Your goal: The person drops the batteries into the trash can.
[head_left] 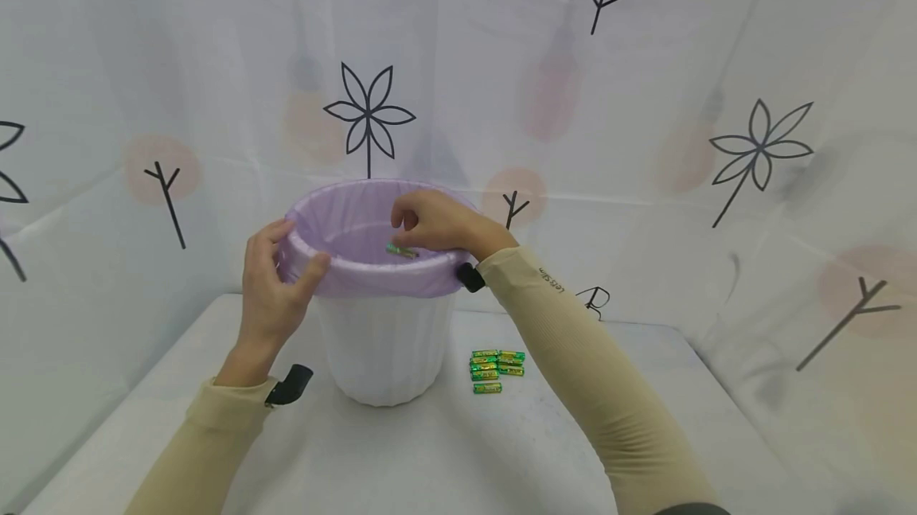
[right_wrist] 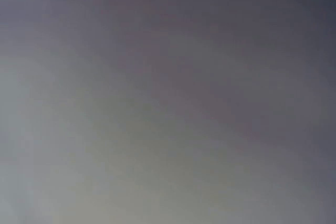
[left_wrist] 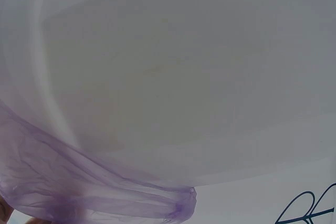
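A white trash can (head_left: 387, 348) stands upright, lined with a purple trash bag (head_left: 358, 276) folded over its rim. My left hand (head_left: 275, 284) grips the bagged rim at the left, its thumb and fingers spread along it. My right hand (head_left: 440, 220) hangs over the opening with bent fingers and a gap between thumb and forefinger. Just under its fingertips is a green battery (head_left: 403, 251), which looks apart from them. Folded purple bag film (left_wrist: 100, 198) and the can's pale wall fill much of the left wrist view. The right wrist view is only a blur.
Several green-and-gold batteries (head_left: 485, 366) lie in short rows on the white table (head_left: 573, 419), right of the can. A white cloth (head_left: 458, 61) printed with flowers and twigs hangs behind.
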A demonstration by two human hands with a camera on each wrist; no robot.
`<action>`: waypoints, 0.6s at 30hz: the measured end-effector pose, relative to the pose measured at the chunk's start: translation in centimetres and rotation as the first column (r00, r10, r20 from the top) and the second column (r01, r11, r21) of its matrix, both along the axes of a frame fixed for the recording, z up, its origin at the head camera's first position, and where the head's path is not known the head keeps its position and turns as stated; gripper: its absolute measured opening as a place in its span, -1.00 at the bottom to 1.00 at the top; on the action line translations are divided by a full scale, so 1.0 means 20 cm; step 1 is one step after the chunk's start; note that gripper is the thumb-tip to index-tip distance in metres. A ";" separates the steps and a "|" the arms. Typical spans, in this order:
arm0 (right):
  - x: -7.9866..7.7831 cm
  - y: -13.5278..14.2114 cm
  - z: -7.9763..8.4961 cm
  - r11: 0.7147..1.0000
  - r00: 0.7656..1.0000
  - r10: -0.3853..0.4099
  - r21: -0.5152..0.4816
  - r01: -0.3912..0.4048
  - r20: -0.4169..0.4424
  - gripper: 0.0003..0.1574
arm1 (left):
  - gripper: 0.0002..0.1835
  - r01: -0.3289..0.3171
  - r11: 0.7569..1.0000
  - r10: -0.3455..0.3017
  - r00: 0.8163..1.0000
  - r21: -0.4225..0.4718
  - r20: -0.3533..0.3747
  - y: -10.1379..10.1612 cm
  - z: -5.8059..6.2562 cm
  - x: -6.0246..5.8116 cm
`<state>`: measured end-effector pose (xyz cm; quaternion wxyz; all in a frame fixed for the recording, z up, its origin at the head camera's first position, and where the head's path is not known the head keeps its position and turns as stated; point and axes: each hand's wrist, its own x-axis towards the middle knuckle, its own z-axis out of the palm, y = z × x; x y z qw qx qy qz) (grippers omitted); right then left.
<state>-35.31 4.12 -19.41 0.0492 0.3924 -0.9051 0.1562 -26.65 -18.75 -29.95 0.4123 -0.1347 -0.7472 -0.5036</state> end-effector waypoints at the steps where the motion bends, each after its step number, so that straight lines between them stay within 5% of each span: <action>1: 0.00 0.00 0.00 1.000 1.000 -0.001 -0.002 0.001 -0.001 -0.76 | -0.28 0.000 1.000 0.000 1.000 0.002 0.001 0.00 0.00 0.00; 18: 0.02 0.06 0.04 0.997 1.000 -0.012 -0.070 0.013 0.026 -0.71 | -0.29 0.001 1.000 -0.001 1.000 0.014 0.014 0.00 0.00 0.00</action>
